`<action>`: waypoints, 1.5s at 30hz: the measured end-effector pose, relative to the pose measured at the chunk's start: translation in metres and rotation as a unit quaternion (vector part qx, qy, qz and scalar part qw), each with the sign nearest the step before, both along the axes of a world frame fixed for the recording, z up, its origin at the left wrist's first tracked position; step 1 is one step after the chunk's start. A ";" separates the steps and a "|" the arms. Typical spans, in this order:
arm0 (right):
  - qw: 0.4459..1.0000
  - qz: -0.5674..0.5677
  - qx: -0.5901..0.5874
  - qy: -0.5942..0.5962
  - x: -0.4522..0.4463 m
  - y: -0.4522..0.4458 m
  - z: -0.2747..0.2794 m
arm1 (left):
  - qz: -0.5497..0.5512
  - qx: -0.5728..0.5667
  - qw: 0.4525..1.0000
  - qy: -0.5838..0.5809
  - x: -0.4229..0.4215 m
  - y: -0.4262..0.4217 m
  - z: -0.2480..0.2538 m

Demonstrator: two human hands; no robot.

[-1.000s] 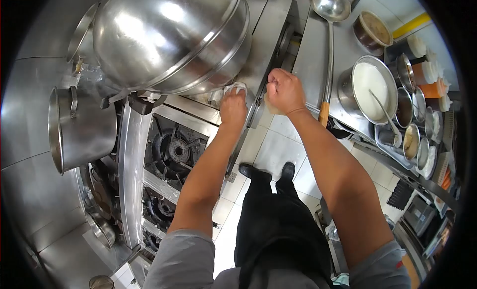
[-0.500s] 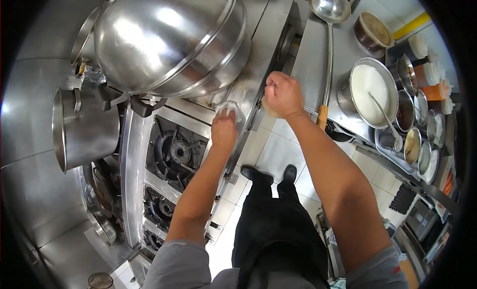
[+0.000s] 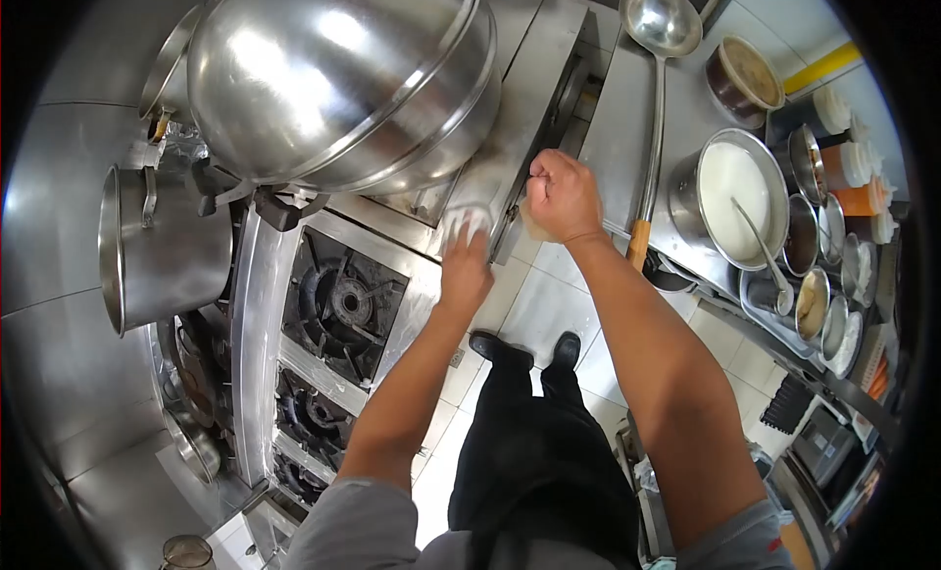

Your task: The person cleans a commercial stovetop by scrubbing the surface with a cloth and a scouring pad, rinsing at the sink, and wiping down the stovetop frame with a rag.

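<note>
My left hand (image 3: 466, 264) presses a crumpled whitish cloth (image 3: 465, 220) against the steel edge of the stove (image 3: 410, 294), just below a large domed steel vessel (image 3: 343, 80). Its fingers lie over the cloth. To the right, my right hand (image 3: 566, 198) is closed in a fist above the gap between stove and counter. Something pale and yellowish (image 3: 534, 227) shows beneath that fist; most of it is hidden by the hand, so I cannot tell what it is.
Black burners (image 3: 350, 300) line the stove, with a tall steel pot (image 3: 167, 248) at left. On the right counter (image 3: 627, 129) are a long wooden-handled ladle (image 3: 655, 129), a pot of white liquid (image 3: 733, 193), a brown-filled container (image 3: 747, 75) and several small bowls.
My left hand and the cloth have moved from beside the domed vessel down toward me along the stove's edge, shifting sideways on the way. My right hand stays closed in nearly the same place.
</note>
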State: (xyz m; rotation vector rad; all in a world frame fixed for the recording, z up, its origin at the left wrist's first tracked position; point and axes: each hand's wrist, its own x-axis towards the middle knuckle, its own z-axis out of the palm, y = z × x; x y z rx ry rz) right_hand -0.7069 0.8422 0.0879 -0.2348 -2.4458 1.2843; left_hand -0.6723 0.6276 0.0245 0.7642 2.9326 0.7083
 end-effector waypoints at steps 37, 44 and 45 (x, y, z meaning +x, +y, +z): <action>0.998 0.024 0.049 0.039 -0.009 -0.001 -0.002 | -0.078 -0.054 0.996 0.002 -0.024 -0.105 0.020; 0.998 0.009 0.058 0.024 -0.005 -0.003 -0.002 | 0.080 -0.059 0.992 0.081 -0.024 -0.116 0.009; 0.998 0.009 0.057 0.027 -0.006 -0.004 0.000 | 0.025 -0.049 0.995 0.080 -0.005 -0.094 0.010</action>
